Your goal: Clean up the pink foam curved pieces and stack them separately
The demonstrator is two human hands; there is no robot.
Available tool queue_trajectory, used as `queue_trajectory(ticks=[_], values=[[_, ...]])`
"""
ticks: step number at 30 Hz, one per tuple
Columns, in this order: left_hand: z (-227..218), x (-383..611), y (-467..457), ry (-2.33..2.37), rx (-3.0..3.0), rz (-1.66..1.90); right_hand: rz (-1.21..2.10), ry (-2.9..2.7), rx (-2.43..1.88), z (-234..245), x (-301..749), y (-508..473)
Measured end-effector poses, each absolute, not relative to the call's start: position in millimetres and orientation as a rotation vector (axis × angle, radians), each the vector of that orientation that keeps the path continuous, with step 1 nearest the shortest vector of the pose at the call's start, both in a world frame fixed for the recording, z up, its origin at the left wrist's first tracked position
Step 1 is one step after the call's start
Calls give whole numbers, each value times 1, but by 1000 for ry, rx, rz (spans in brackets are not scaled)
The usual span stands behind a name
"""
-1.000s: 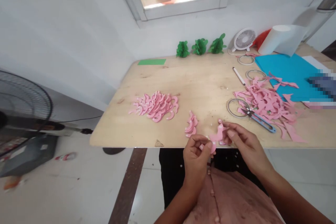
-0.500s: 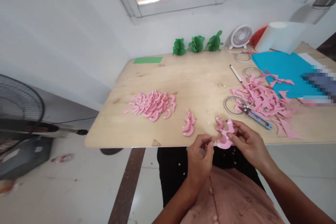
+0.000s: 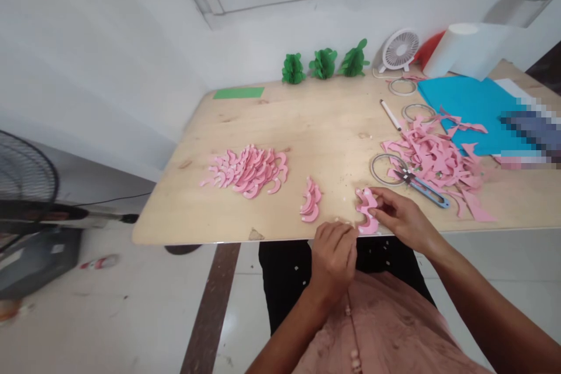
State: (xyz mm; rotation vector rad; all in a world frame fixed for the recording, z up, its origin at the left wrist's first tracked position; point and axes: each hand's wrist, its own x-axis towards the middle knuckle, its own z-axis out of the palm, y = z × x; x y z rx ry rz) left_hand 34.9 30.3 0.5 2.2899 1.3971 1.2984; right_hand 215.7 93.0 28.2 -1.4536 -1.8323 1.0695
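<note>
My right hand [image 3: 397,215] pinches a small stack of pink crescent-shaped foam pieces [image 3: 366,213] at the near edge of the wooden table [image 3: 324,134]. My left hand [image 3: 335,254] is curled closed just below the table edge, beside that stack; what its fingers hold, if anything, is hidden. A small stack of pink crescents [image 3: 310,205] lies just left of my hands. A larger pile of pink crescents [image 3: 248,169] lies further left.
Pink foam scraps [image 3: 438,160], small blue-handled scissors [image 3: 421,186], metal rings [image 3: 383,166] and a white pen [image 3: 390,114] lie right. Blue sheets [image 3: 468,111], a white roll [image 3: 464,49], a mini fan [image 3: 398,49], green paper balls [image 3: 323,63] stand behind. A floor fan [image 3: 21,187] is at left.
My right hand carried the pink pieces away from my left hand and down onto the table edge. My left hand closed and dropped slightly below the edge. The view tilted down.
</note>
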Motion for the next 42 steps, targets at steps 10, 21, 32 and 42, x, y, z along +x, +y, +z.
queue_trajectory(ticks=[10, 21, 32, 42], values=[[-5, 35, 30, 1356, 2392, 1306, 1048, -1905, -1466, 30, 214, 98], [-7, 35, 27, 1355, 2501, 1231, 965, -2012, -1493, 32, 213, 102], [-9, 36, 28, 1361, 2524, 1262, 888, -2088, -1534, 35, 211, 103], [-9, 36, 26, 1371, 2526, 1210, 903, -2113, -1500, 30, 214, 105]])
